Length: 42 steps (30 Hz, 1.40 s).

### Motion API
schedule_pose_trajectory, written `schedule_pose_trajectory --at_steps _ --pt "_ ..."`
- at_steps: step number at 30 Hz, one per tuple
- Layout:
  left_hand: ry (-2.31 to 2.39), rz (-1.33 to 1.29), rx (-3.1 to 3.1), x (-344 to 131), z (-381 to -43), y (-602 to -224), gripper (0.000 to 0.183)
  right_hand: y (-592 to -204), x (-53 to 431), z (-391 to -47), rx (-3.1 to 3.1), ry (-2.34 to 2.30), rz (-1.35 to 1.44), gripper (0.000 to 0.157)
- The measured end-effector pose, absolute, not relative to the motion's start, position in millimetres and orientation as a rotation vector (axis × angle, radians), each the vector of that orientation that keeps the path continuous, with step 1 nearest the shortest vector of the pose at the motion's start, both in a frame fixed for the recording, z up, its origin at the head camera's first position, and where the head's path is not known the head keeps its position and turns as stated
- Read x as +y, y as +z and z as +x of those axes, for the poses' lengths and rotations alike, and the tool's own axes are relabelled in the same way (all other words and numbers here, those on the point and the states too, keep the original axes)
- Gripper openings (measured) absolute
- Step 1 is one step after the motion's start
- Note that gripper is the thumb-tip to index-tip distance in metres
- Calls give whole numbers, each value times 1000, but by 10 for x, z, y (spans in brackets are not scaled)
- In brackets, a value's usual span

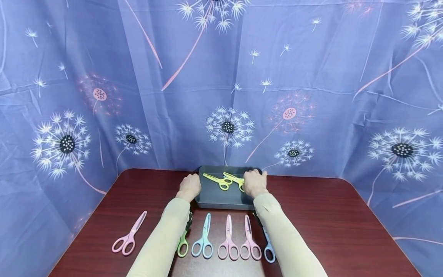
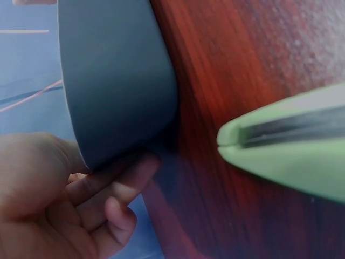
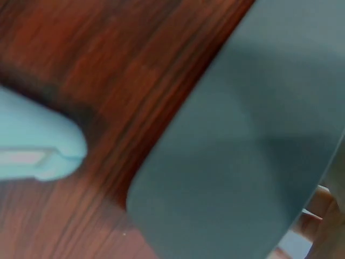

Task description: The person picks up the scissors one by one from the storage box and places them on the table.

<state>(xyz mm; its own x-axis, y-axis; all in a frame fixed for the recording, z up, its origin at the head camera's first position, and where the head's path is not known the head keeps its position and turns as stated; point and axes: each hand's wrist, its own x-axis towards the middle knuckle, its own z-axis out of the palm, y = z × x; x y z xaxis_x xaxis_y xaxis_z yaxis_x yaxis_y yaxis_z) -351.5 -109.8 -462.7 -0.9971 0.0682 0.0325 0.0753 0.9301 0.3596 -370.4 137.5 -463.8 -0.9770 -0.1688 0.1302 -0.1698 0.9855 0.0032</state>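
The left hand [image 1: 190, 186] grips the left end of a dark grey tray [image 1: 221, 202], its fingers reaching under the edge; the right hand [image 1: 255, 182] grips the right end, though most of its fingers are hidden and their exact hold is hard to make out. The tray is at the back of the wooden table [image 1: 332, 219], near the dandelion-print curtain [image 1: 173, 115], with two pairs of yellow scissors [image 1: 217, 180] inside. Nearer the person lie pink scissors [image 1: 228, 238], green scissors [image 1: 182, 239], light-blue scissors [image 1: 204, 236] and blue scissors [image 1: 268, 243].
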Motion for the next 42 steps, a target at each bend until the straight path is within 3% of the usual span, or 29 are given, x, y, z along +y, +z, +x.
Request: schedule_pose_trajectory --at_steps 11,42 --pt "-587 -127 -3067 -1096 -3493 -4604 19 -4538 1337 -3664 -2917 -12 311 4" --pt "-604 -118 -3076 -1074 -3474 -4587 24 -4318 1462 -3410 -2777 -40 472 20"
